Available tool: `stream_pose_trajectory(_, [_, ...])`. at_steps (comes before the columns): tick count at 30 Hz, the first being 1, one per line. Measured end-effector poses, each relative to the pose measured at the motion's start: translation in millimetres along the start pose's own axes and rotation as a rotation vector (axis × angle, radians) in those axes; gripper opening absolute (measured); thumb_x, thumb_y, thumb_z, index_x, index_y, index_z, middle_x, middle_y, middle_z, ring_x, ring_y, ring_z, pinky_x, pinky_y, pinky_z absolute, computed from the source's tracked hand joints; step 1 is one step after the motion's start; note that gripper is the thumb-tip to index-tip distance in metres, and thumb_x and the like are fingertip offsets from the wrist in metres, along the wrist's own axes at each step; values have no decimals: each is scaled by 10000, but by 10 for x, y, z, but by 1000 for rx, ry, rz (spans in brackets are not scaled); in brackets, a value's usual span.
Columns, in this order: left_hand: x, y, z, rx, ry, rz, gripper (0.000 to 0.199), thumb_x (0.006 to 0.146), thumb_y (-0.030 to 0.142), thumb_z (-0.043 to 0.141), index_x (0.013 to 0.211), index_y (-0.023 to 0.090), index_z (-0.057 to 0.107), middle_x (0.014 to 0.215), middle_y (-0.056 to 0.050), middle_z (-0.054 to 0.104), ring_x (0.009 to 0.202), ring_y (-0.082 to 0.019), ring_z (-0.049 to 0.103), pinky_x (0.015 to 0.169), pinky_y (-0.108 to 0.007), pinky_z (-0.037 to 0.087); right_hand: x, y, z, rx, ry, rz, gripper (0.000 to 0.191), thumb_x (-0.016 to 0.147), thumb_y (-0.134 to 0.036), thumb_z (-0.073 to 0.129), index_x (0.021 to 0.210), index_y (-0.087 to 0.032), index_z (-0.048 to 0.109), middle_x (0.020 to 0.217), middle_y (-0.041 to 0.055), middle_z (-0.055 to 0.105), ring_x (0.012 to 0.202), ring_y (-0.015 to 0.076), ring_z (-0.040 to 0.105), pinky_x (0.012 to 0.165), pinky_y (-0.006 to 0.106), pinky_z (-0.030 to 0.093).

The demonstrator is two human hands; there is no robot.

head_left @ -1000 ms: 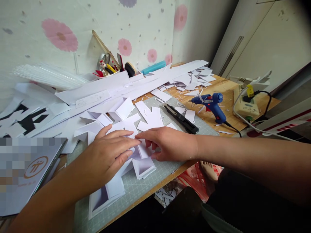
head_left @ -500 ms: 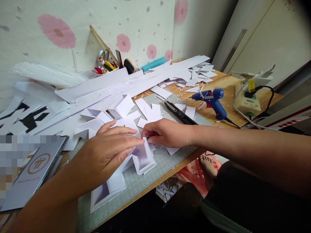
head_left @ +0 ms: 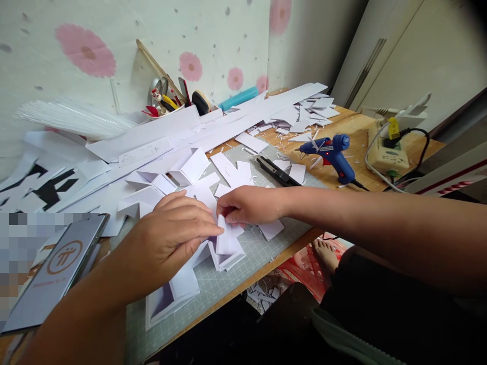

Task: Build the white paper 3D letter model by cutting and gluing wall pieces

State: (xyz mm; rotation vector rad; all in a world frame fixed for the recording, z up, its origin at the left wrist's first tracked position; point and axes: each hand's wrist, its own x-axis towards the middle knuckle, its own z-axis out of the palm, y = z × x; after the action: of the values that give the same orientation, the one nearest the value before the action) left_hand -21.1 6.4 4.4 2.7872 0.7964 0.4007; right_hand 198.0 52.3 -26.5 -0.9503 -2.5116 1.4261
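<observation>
Between my hands a small white board piece (head_left: pixel 225 240) leans over a folded white tray-like form (head_left: pixel 236 257) on the green cutting mat (head_left: pixel 228 294). My right hand (head_left: pixel 249 204) pinches the top of that piece between thumb and fingers. Fingers extended, my left hand (head_left: pixel 178 235) reaches over from the left, its index fingertip touching the piece's left edge. Its palm hides part of the white forms beneath. Nearer the mat's front left lies another white box-like form (head_left: pixel 178 289). Just beyond my right hand is a black cutter knife (head_left: pixel 277 171).
A blue glue gun (head_left: pixel 335 157) stands at the right, with a power strip (head_left: pixel 388 152) behind it. White scraps (head_left: pixel 300 115) and long boards (head_left: pixel 262 109) cover the back. At left lies a phone (head_left: pixel 57 268). A tool cup (head_left: pixel 167 107) stands near the wall.
The white piece under my right hand has tilted, its broad face now showing across the tray-like form. My right hand has shifted slightly left. The view has shifted a little.
</observation>
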Motion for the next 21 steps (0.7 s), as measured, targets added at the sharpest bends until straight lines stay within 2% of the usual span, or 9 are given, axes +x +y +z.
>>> stream_pose_trajectory(7, [-7, -17, 28, 6, -33, 0, 219, 888, 138, 543, 872, 295, 695, 900, 58, 718, 976, -156, 647, 1120, -400, 271, -1, -26, 51, -226, 33, -51, 101, 873, -94, 560, 928, -122, 639, 765, 6, 614, 688, 119, 507, 659, 223, 363])
stream_pose_trajectory(14, [43, -9, 22, 6, -12, 45, 186, 896, 145, 557, 852, 274, 684, 861, 55, 712, 945, -148, 638, 1064, -368, 299, -13, -26, 91, -255, 33, -85, 66, 875, -112, 574, 871, -116, 640, 747, 2, 592, 682, 115, 486, 649, 220, 348])
stream_pose_trajectory(21, [24, 24, 0, 48, -33, 45, 213, 909, 160, 544, 958, 317, 680, 923, 84, 739, 1002, -157, 621, 1095, -370, 234, -4, -31, 71, -256, 49, -57, 170, 907, -92, 516, 976, -119, 669, 811, 21, 632, 726, 126, 522, 691, 221, 366])
